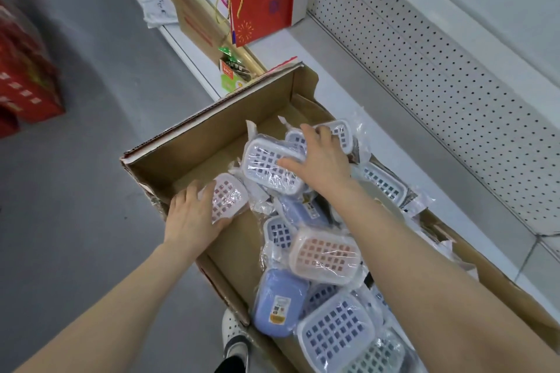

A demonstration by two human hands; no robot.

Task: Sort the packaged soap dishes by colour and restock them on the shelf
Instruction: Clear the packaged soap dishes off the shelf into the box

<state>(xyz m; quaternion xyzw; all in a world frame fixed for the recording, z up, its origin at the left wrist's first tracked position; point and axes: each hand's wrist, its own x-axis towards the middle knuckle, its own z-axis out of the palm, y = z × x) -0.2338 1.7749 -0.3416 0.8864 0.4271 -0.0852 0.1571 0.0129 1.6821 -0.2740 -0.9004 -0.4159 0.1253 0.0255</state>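
We are near the start of the job, by the look of it. The cardboard box [212, 118] sits on the low shelf [348, 79], and it holds a loose, mixed heap of packaged soap dishes. Blue ones lie among pink ones, such as the pink dish [325, 254] in the middle of the pile and the blue dish [280, 301] lying face down near us. Our left hand [194, 215] grips a pink-and-white dish [230, 198] by its near end, with the thumb tucked underneath, and holds it over the bare end of the box. Our right hand [321, 160] lies spread wide over the heap. Its thumb is on a large blue-holed dish [269, 165] and its fingers reach across another behind it, pressing rather than closing round either. No colour groups have formed that we can see. The shelf beside the box shows no dishes set out, so nearly all the sorting and all the restocking are left.
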